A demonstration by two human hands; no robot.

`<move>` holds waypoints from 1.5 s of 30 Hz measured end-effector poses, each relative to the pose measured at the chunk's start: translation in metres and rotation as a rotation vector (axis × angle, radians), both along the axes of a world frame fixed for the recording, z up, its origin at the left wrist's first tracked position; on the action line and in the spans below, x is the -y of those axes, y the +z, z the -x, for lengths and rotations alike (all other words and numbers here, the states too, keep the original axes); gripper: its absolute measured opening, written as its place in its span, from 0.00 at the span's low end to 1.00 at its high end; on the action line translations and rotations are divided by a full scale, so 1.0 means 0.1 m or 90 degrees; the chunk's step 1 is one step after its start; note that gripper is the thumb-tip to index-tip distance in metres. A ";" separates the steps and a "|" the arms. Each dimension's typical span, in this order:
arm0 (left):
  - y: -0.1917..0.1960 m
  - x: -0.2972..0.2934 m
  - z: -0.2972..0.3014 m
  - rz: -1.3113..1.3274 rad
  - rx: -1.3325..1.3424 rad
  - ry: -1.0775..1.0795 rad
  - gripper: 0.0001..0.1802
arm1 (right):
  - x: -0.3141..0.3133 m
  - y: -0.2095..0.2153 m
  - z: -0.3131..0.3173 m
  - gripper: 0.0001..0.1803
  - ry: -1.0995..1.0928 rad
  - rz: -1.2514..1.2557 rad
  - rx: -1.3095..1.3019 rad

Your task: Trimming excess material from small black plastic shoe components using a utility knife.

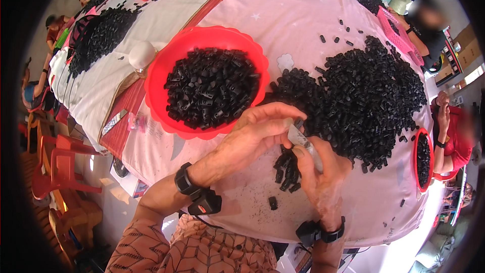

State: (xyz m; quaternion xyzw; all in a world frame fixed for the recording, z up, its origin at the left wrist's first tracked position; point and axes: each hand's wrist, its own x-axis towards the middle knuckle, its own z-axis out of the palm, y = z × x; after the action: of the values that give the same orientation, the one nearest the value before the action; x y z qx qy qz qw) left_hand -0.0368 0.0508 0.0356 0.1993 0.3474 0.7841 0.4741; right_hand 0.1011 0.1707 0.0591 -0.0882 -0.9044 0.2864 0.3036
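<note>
My right hand (323, 169) is closed round a flat, pale grey blade-like tool (304, 145), its thumb pressed along it. The tool's tip meets my left hand (265, 127), which pinches a small black plastic part (299, 122) mostly hidden by the fingers. Beneath both hands lies a small cluster of the same black parts (288, 172), and one loose part (273, 202) sits nearer to me. Just beyond my hands spreads a large heap of black parts (371, 96). To the left stands a red scalloped basin (160, 116) filled with more of them.
A pink patterned cloth (242, 217) covers the table. Left are a white round bulb-like object (142, 54) and red plastic chairs (60, 164). A pink basket (399, 35) and a red tray (423, 159) line the right edge. Other people sit around the table.
</note>
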 end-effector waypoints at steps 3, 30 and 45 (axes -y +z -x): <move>0.00 -0.01 0.00 0.000 0.017 -0.009 0.18 | -0.01 0.00 0.00 0.12 0.001 0.006 0.001; -0.06 -0.02 -0.01 0.005 0.068 -0.040 0.18 | 0.03 0.00 0.01 0.11 -0.001 0.028 0.002; 0.00 -0.01 -0.03 0.032 0.072 -0.038 0.13 | 0.01 -0.01 0.00 0.09 -0.086 0.076 -0.052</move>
State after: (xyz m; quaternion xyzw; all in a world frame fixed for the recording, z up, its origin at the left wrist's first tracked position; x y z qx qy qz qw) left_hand -0.0338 0.0519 0.0360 0.1530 0.3336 0.7705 0.5212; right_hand 0.1009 0.1696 0.0577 -0.1550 -0.8647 0.3222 0.3529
